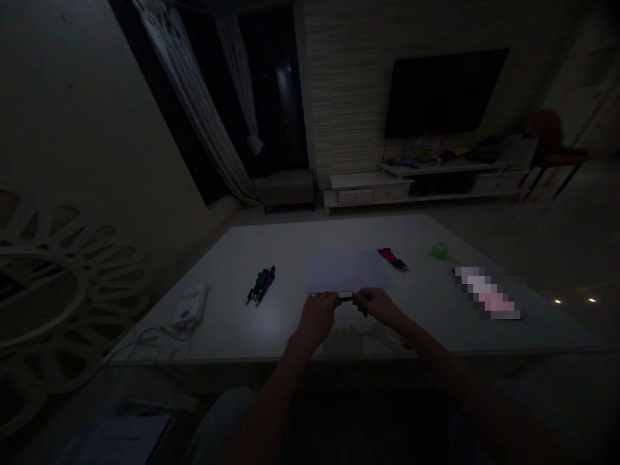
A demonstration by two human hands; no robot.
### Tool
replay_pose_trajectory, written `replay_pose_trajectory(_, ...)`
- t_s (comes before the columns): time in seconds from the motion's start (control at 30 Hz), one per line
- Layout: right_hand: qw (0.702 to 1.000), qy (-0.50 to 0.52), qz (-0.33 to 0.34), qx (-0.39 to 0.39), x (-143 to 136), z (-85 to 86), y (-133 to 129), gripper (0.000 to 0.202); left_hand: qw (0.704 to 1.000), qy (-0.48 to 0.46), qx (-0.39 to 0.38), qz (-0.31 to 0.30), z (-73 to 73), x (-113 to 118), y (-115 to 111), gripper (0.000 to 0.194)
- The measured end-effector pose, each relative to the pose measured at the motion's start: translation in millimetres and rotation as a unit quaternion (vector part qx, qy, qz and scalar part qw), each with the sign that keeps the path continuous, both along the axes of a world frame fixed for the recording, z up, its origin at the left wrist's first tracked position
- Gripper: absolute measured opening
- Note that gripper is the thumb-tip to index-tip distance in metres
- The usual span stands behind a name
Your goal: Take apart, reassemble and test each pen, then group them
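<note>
Both my hands hold one dark pen level above the white table, just in front of a written sheet of paper. My left hand is closed round the pen's left end. On its right end, the fingers of my right hand are pinched together. A bundle of several pens lies to the left of the paper. Several more pens, some with red parts, lie at the paper's right edge. The dim light hides the pen's details.
A white power strip with cables sits at the table's left side. On the right are a small green box and a blurred-out phone-like object. The table's near edge runs under my forearms.
</note>
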State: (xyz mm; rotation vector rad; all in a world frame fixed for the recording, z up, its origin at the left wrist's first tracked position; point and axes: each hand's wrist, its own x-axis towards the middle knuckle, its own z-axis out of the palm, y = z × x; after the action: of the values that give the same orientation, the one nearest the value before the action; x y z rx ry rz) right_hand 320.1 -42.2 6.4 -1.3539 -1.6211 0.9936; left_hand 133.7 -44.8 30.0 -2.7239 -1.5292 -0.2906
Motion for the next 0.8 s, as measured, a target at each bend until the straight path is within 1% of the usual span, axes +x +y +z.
replay_pose_trajectory(0.07,0.999,0.008,-0.003,0.033,0.0,0.3,0.8,0.034,1.0,0.002,-0.002,0.001,-1.2,-0.3,0.4,0.02)
replay_pose_trajectory(0.1,0.999,0.01,-0.005,0.034,0.1,0.4,1.2,0.034,1.0,0.002,-0.001,0.002,-1.9,-0.5,0.6,0.02)
replay_pose_trajectory(0.23,1.0,-0.003,-0.009,-0.017,0.3,-2.3,2.8,0.047,1.0,-0.007,0.01,-0.005,-4.5,-1.4,1.3,0.018)
replay_pose_trajectory(0.27,1.0,-0.002,-0.007,-0.014,0.4,-3.5,3.2,0.046,1.0,-0.007,0.011,-0.006,-5.1,-1.6,1.5,0.018)
replay_pose_trajectory(0.37,1.0,0.013,-0.004,0.028,0.7,-5.1,3.9,0.028,1.0,-0.004,0.008,-0.005,-6.4,-1.7,2.4,0.018)
replay_pose_trajectory(0.4,0.999,0.016,-0.006,0.037,0.7,-4.6,3.7,0.025,1.0,-0.005,0.006,-0.002,-6.5,-1.5,2.6,0.018)
replay_pose_trajectory(0.5,0.999,0.007,-0.023,0.025,0.2,-1.4,1.9,0.028,1.0,-0.011,0.006,0.003,-5.4,-0.5,2.2,0.019)
replay_pose_trajectory(0.6,1.0,-0.006,-0.023,0.003,-0.2,-0.2,0.9,0.032,1.0,-0.009,0.006,-0.006,-2.8,0.2,0.5,0.02)
replay_pose_trajectory(0.7,0.999,0.001,-0.029,0.027,1.7,-1.5,2.7,0.023,1.0,0.004,0.001,0.007,-0.5,-0.1,-0.7,0.021)
replay_pose_trajectory(0.8,0.998,-0.001,-0.055,0.043,6.2,-2.6,5.2,0.021,1.0,0.014,0.001,0.026,1.4,-2.4,0.1,0.023)
